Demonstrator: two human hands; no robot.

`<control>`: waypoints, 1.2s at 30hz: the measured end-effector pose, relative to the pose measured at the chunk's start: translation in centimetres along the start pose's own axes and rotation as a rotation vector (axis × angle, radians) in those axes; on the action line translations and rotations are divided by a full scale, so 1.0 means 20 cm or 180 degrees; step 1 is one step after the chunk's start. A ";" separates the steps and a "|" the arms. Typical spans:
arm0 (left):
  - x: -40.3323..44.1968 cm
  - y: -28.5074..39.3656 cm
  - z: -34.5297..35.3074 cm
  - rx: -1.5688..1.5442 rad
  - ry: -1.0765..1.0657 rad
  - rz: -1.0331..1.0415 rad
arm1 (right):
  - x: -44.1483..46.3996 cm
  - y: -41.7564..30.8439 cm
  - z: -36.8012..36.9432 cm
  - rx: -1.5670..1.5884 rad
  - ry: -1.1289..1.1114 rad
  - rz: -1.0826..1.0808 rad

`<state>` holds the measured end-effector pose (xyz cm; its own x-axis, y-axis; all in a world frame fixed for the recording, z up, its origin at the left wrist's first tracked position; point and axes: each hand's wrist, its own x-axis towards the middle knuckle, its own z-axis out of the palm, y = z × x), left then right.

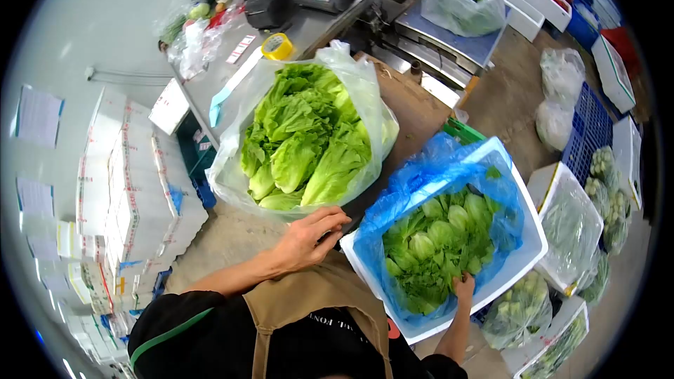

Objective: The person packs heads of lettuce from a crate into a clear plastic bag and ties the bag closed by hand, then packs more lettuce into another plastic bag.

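The white foam box (533, 238) was lined with a blue bag (428, 168) and filled with green lettuce (435, 235). The right hand (463, 286) was placed inside the box, its fingers curled at the leaves; whether any were grasped could not be told. To the box's left, a clear bag (228, 165) was packed with lettuce heads (305, 130). The left hand (312, 238) was held at that bag's near edge, just beside the box's left corner, fingers released and loosely bent. Beyond the box, another bag of greens (460, 3) was borne by a platform scale (449, 43).
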<state>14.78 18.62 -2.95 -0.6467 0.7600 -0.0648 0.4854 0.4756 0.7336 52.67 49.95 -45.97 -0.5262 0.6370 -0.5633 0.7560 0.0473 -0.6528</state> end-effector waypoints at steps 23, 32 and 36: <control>0.01 0.01 0.18 0.0253 -0.0763 0.0148 | -0.30 -0.38 -0.01 -0.0879 -0.0972 0.0359; 0.03 -0.03 0.24 0.0232 -0.1045 0.0079 | -0.18 -0.32 0.01 -0.1033 -0.0961 0.0152; 0.12 -0.20 0.60 -0.0677 -0.1893 -0.0194 | -0.17 -0.43 -0.02 -0.1271 -0.1031 0.0454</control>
<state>18.34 23.84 -14.19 -0.2023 0.8796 -0.4306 0.2911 0.4738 0.8311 48.09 47.62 -38.22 -0.4530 0.3914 -0.8010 0.8849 0.3070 -0.3504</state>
